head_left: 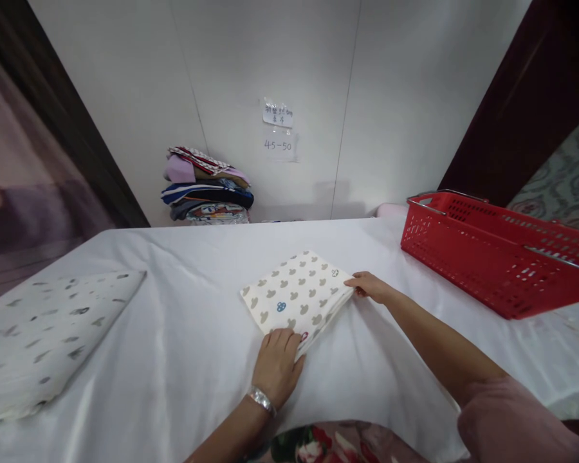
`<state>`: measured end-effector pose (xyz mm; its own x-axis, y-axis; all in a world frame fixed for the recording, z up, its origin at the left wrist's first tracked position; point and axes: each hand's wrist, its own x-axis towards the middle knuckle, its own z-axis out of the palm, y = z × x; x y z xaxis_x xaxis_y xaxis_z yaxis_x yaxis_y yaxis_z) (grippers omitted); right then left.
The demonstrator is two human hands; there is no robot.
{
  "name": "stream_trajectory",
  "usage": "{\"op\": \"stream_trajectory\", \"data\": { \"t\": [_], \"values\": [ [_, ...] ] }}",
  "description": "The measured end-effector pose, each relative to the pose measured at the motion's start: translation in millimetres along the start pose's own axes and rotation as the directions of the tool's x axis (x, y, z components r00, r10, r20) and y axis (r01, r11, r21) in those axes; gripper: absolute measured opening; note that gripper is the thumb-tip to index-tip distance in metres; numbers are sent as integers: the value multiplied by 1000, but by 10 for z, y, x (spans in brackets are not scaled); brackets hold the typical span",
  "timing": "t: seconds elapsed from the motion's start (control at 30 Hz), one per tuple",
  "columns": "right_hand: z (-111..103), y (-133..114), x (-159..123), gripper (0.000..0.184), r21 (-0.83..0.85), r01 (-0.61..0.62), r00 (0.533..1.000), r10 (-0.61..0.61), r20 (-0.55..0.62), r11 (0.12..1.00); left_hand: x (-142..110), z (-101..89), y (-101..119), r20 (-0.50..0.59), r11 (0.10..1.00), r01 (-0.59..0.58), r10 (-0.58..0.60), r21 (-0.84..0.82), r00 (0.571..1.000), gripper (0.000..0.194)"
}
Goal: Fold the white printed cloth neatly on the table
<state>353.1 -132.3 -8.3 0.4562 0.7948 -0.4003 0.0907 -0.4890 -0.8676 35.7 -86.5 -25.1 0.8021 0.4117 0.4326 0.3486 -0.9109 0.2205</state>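
A folded cream cloth (294,292) with grey mushroom-like shapes, one blue motif and a red one lies at the middle of the table. My left hand (277,363), with a silver bracelet at the wrist, has its fingers over the near corner and its thumb along the folded edge. At the right corner my right hand (369,286) pinches the layers between thumb and fingers. Several layers show along the edge between both hands.
A white sheet covers the table (188,360). Another folded patterned cloth (53,334) lies at the left. A red plastic basket (492,257) stands at the right. Stacked fabrics (207,186) sit behind the far edge, near a wall with paper signs (278,132).
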Motion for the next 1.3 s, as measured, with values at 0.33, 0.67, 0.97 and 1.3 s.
{"op": "stream_trajectory", "data": {
  "t": [0.33,0.67,0.97,1.3],
  "values": [
    [-18,31,-91,33,50,-63,997,60,54,997,-10,31,-6,-35,999,0,-2,-49,999,19],
    [70,115,-26,18,143,62,997,-55,-53,988,40,11,11,-38,999,7,-9,-52,999,12],
    [6,131,-119,33,157,22,1000,-20,-15,987,137,-77,17,-20,994,43,-46,-97,999,17],
    [29,85,-21,20,115,43,996,-33,-88,992,219,52,61,21,996,-1,3,-88,1000,16]
  ]
}}
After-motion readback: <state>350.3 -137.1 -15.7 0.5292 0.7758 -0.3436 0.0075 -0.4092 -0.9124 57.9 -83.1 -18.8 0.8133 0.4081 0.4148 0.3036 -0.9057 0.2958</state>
